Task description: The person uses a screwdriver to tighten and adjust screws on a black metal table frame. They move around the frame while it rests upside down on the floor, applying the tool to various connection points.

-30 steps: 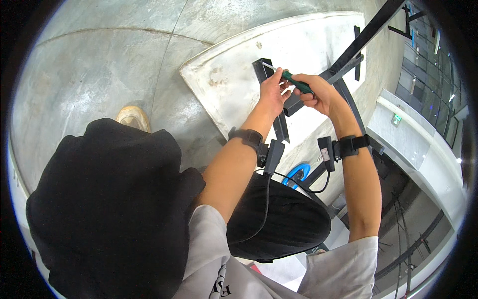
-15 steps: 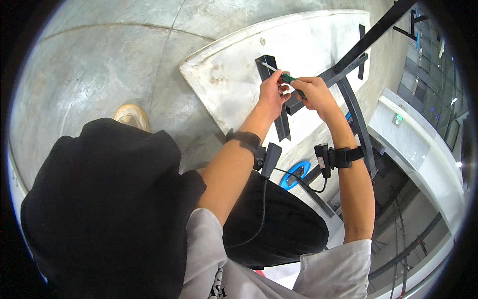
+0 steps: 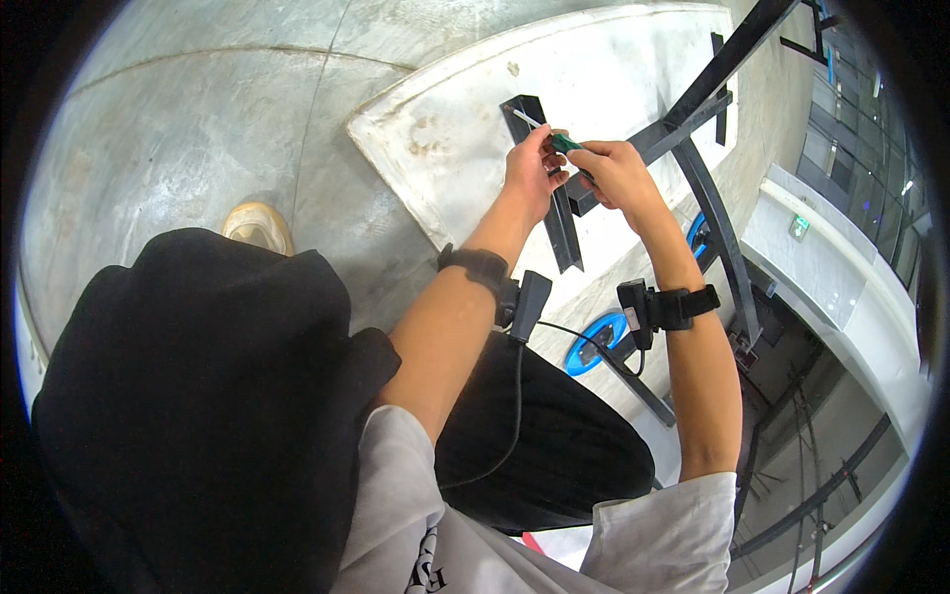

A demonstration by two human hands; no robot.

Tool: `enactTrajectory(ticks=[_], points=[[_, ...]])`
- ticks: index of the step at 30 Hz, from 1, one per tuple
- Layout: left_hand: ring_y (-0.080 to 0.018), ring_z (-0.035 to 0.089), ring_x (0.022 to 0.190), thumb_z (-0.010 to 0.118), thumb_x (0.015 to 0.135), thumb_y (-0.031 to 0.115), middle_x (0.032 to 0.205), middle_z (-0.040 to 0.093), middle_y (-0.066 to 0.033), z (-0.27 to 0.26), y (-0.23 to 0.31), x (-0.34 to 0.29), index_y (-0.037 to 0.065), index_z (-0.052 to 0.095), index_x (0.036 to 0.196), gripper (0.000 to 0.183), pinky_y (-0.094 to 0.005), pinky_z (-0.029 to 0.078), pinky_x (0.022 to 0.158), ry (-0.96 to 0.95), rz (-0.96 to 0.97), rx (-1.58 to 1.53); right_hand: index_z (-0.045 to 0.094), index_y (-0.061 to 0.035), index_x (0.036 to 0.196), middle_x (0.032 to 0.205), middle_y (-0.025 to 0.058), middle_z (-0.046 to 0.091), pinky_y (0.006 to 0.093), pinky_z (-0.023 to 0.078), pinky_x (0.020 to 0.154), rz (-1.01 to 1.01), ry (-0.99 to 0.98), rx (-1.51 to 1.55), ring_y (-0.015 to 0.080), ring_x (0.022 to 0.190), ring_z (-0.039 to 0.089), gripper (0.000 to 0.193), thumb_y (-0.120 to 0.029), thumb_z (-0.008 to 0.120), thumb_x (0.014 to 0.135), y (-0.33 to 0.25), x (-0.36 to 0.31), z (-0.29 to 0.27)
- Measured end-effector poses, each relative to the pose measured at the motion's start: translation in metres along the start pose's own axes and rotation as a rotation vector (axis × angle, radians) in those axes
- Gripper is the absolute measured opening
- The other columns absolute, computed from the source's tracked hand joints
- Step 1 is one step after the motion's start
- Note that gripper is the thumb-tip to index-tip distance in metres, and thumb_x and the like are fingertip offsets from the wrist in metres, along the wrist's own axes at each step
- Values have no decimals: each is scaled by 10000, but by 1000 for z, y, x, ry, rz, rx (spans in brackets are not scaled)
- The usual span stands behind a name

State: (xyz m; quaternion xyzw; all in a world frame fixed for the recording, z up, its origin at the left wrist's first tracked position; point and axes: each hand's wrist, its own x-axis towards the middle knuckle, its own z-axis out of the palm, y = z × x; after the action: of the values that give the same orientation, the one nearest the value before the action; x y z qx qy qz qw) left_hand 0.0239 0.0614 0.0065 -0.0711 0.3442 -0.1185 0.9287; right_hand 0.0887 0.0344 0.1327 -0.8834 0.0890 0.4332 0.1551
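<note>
My right hand [image 3: 617, 172] is closed around the green handle of a screwdriver [image 3: 566, 145]. Its pale shaft slants up and left to the end of a black metal bar [image 3: 564, 240]; I cannot tell whether the tip sits in a screw. My left hand [image 3: 531, 176] pinches the screwdriver where shaft meets handle, the other fingers curled loosely beneath. The bar lies across a white panel [image 3: 440, 129] with a curved edge, and a thicker black beam [image 3: 648, 141] runs to it from the right.
A curved black leg [image 3: 711, 213] and a long black post [image 3: 732, 59] rise at the right. Near my knee is a blue oval ring [image 3: 585, 358]. Dark devices [image 3: 532, 302] with a cable are strapped to my forearms. Grey concrete floor [image 3: 198, 129] spreads to the left.
The whole view has shifted slightly, so the panel and bar appear a little higher and further left. Both hands keep their grip on the screwdriver at the bar's end.
</note>
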Motion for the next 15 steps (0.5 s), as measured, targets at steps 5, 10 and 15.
enactTrajectory(ticks=[5,10,15], points=[[-104,436,736,413,888,309,809,510,12,-3,4,0,99,539,944,251,-276,373,679,-16,9,32,636,30,767,507,63,513,255,351,406,-61,55,-74,124,431,467,270,-221,565,697,3,5,2],[-106,470,709,446,862,298,759,544,20,0,3,-1,123,589,835,227,-284,381,649,39,23,22,646,-2,834,578,166,568,330,448,524,-290,166,-324,257,535,572,269,-211,560,690,1,0,6],[-115,478,730,429,866,288,786,553,15,0,4,-2,120,577,851,225,-293,389,672,27,24,-50,631,-29,945,706,208,596,354,471,584,-381,197,-582,331,617,594,277,-173,562,718,-7,-10,16]])
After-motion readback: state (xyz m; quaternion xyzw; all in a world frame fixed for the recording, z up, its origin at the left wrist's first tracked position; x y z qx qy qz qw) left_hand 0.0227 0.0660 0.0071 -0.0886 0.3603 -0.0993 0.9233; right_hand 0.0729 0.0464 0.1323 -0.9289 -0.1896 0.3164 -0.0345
